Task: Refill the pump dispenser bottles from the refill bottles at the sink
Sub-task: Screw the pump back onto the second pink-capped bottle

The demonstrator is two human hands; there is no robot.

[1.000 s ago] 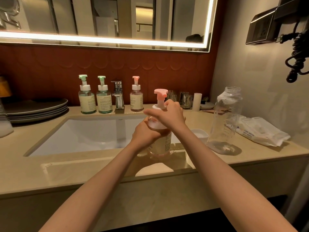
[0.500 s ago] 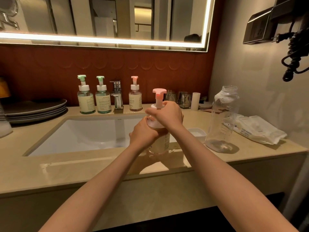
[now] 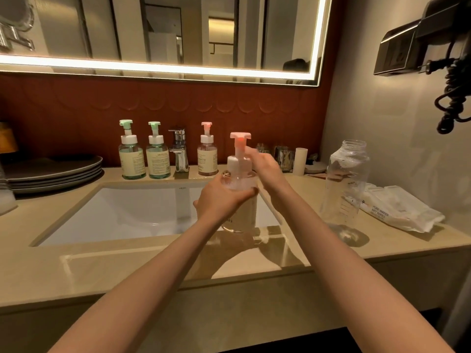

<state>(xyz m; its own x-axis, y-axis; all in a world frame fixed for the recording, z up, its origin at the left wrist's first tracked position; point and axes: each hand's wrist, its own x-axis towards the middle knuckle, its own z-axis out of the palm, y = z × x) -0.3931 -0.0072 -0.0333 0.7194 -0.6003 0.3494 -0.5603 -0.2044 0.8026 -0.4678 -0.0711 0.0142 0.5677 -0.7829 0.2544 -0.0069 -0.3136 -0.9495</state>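
Now right hand (image 3: 265, 167) off pump collar, fingers loose, holding nothing. Left hand (image 3: 221, 200) still grips pink-pump bottle (image 3: 242, 215) at front right rim of sink (image 3: 63, 226). Pump likely tightened; bottle probably finished.

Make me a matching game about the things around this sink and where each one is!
Things:
1. front pink-pump bottle
2. big clear bottle
3. wet wipes pack
4. plates

Places or states:
A. stacked at the far left of the counter
B. lying flat at the far right
C. gripped by the left hand
D. standing with no cap, right of the sink

Right pairs: 1-C, 2-D, 3-B, 4-A
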